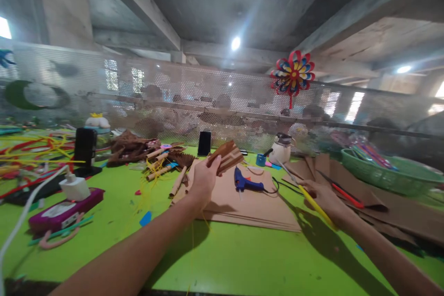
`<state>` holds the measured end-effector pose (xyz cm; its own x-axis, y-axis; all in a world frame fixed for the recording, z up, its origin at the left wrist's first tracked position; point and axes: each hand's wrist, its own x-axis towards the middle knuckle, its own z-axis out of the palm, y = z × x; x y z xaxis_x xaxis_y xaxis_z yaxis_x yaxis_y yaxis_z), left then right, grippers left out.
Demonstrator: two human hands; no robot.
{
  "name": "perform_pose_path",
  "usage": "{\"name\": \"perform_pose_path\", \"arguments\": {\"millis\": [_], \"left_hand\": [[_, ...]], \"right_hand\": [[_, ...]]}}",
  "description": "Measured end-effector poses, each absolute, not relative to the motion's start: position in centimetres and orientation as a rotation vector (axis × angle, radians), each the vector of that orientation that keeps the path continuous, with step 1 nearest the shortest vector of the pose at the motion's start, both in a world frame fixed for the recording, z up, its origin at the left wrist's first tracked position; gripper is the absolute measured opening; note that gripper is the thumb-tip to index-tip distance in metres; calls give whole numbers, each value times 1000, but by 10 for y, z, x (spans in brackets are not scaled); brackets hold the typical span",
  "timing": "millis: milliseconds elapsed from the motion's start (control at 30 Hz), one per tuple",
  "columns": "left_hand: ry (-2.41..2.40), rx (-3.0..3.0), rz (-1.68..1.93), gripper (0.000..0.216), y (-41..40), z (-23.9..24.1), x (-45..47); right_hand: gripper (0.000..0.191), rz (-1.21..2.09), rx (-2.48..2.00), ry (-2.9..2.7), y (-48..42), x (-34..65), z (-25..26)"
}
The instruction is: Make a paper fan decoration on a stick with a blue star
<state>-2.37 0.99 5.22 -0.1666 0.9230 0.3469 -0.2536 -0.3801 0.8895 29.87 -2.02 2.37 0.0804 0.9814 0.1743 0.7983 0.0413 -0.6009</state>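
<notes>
Grasping a folded piece of brown paper (227, 156) between thumb and fingers, my left hand (203, 180) holds it up just above the far part of a stack of brown sheets (249, 216). My right hand (322, 198) is closed around a yellow-handled tool (317, 207), its slim metal end pointing forward and to my left; I cannot tell exactly what kind of tool it is. Between my hands, a blue glue gun (250, 185) lies on the stack, touching neither of them. All this is on a bright green table (236, 263). Beyond my right hand, a red-handled tool (348, 195) rests on more brown paper (412, 208), near a green basket (398, 185). Rolled paper tubes (156, 174) and yellow strands lie to the left of the stack, and farther left, a white plug (74, 188) sits in a purple power strip (65, 212). A dark phone (204, 142) stands upright behind the stack.
</notes>
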Motion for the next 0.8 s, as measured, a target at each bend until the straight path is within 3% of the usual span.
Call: {"name": "perform_pose_path", "arguments": {"millis": [133, 267, 467, 800], "left_hand": [[915, 1237, 1772, 41, 3, 61, -24], [901, 1208, 1806, 40, -1, 72, -24], [835, 1163, 1782, 35, -7, 80, -22], [787, 1132, 1634, 30, -20, 80, -8]], "right_hand": [[56, 1047, -1146, -1520, -45, 246, 44], [35, 1437, -953, -1345, -62, 177, 46], [32, 1087, -972, -1694, -64, 123, 40], [40, 996, -954, -1673, -67, 118, 32]]}}
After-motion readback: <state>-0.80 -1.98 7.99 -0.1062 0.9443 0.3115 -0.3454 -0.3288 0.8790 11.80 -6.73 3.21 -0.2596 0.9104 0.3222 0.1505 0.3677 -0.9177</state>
